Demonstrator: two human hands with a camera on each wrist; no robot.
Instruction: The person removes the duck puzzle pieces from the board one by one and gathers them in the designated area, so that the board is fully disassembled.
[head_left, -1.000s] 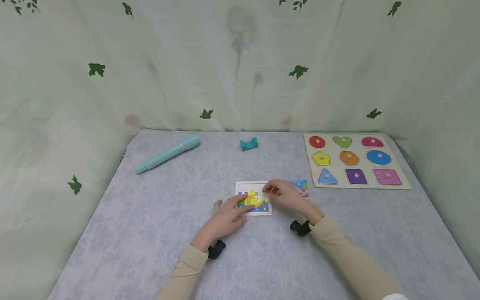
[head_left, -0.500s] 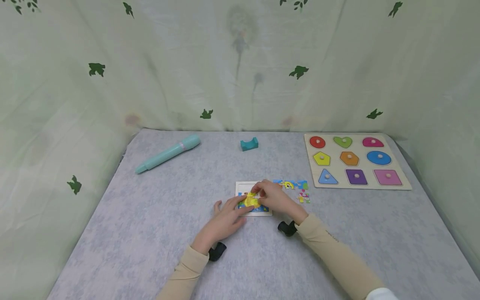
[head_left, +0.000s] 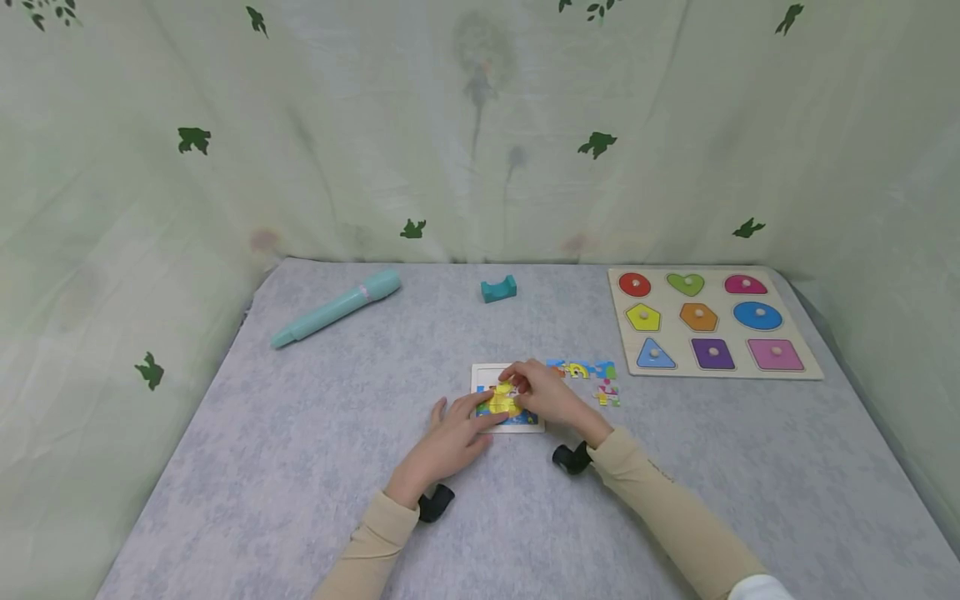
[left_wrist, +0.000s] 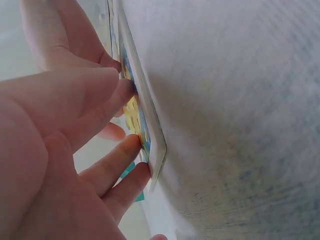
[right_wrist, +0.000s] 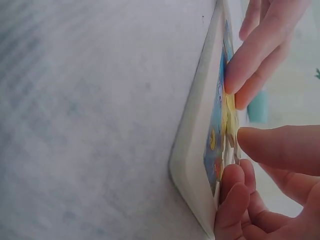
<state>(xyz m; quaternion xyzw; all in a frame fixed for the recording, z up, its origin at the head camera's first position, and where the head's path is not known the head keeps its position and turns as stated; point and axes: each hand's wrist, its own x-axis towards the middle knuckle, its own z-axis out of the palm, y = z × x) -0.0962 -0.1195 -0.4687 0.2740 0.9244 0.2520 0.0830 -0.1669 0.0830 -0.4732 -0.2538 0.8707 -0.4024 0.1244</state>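
Note:
A small jigsaw puzzle in a white frame (head_left: 487,367) lies on the table, its picture showing a yellow figure over blue. My left hand (head_left: 442,448) has its fingers stretched across the picture, fingertips resting on the yellow pieces (right_wrist: 230,112) in the right wrist view. From the right, my right hand (head_left: 553,395) reaches over the frame and pinches a puzzle piece (right_wrist: 237,156) between thumb and fingers, right at the picture's surface. That piece is mostly hidden by the fingers. Loose puzzle pieces (head_left: 578,369) lie just right of the frame.
A wooden shape board (head_left: 675,362) with colourful knobbed shapes lies at the right. A turquoise pen-shaped stick (head_left: 330,312) sits at the back left, and a small teal holder (head_left: 498,289) at the back middle. A patterned cloth (head_left: 480,192) hangs behind the table.
My right hand has moved left from the frame's right edge to over the picture, uncovering the loose pieces, then stayed nearly still. My left hand has kept its place.

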